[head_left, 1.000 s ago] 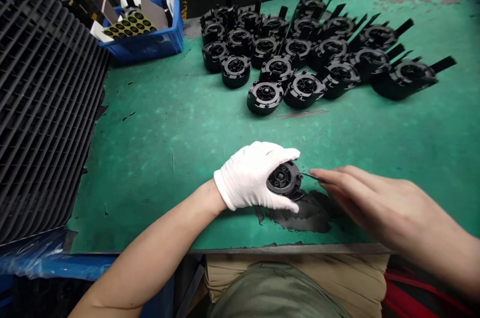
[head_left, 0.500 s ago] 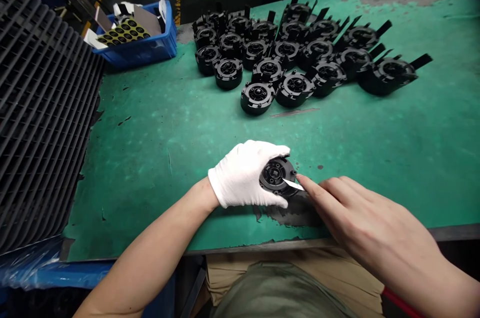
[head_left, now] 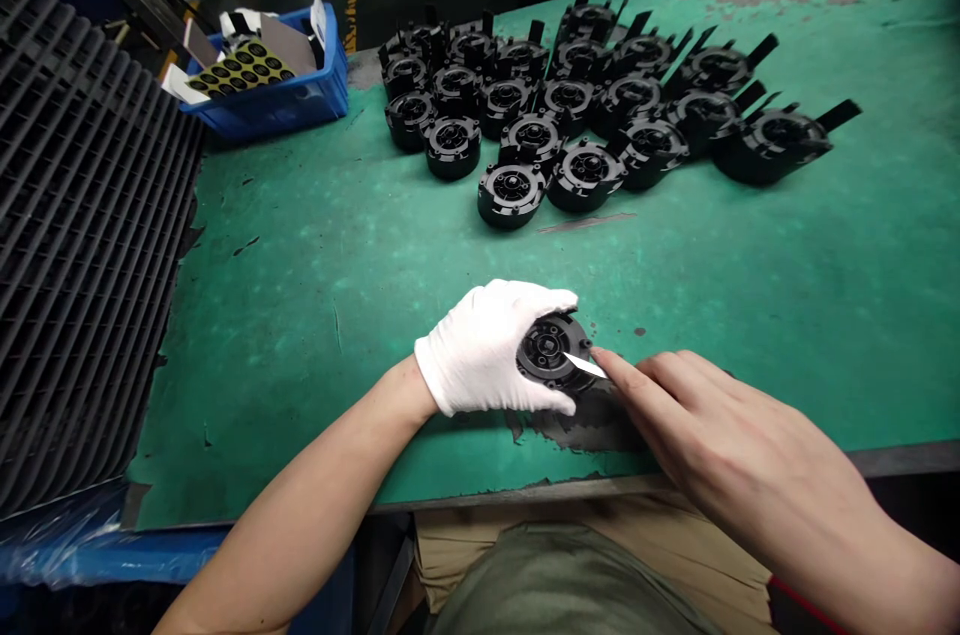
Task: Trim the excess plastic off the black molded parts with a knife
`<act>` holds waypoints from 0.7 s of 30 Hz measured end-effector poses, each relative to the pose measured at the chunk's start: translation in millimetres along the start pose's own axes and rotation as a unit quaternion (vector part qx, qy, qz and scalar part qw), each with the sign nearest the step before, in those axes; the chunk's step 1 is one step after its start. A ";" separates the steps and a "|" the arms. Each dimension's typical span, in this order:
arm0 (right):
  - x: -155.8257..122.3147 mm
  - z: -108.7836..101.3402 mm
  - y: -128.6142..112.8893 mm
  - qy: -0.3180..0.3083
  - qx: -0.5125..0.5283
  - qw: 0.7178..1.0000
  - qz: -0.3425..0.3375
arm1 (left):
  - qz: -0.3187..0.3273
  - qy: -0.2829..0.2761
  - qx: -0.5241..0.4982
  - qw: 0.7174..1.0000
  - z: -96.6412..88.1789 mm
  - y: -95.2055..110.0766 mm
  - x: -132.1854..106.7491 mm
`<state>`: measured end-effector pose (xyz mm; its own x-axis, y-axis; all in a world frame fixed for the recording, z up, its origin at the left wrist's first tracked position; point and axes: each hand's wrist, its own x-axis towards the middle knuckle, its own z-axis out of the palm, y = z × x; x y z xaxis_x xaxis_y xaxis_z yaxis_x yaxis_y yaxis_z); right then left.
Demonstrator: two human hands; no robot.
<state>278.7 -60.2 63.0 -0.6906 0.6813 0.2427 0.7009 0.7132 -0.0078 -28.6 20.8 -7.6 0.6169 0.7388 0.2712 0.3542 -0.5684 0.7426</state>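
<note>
A round black plastic housing (head_left: 546, 347), with rings and small holes on its upper face, rests near the table's front edge. My left hand (head_left: 491, 345), in a white glove, is closed around its left side, thumb at the near rim and fingers at the far rim. Bare, my right hand (head_left: 697, 425) grips a pointed blade (head_left: 583, 365), which looks like a knife blade. Its tip lies over the housing's face, right of the centre. The blade's handle is hidden in the hand, and I cannot tell whether the tip touches the plastic.
Several similar black housings (head_left: 512, 190), some with upright black strips, stand grouped at the back of the worn green table (head_left: 300, 315). A blue bin (head_left: 281, 100) at the back left holds a yellow-and-black label sheet (head_left: 244, 70). Grey ribbed racks (head_left: 82, 235) border the left side.
The view has shifted slightly, so the background sits a little further left. Both hands, the housing and the blade keep nearly the same positions.
</note>
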 end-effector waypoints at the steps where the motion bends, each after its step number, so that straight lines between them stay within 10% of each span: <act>1: 0.8 0.1 -0.2 0.001 -0.001 1.000 -0.002 | -0.005 -0.003 0.001 1.000 -0.2 0.3 0.3; 21: -1.2 3.1 22.4 -0.010 0.014 1.000 0.010 | -0.018 -0.023 -0.030 0.999 -3.1 2.4 1.7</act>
<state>294.6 -44.6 59.5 -0.6798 0.6991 0.2219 0.7100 0.7031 -0.0400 -28.9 21.8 -3.5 0.6371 0.7396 0.2170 0.3336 -0.5183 0.7874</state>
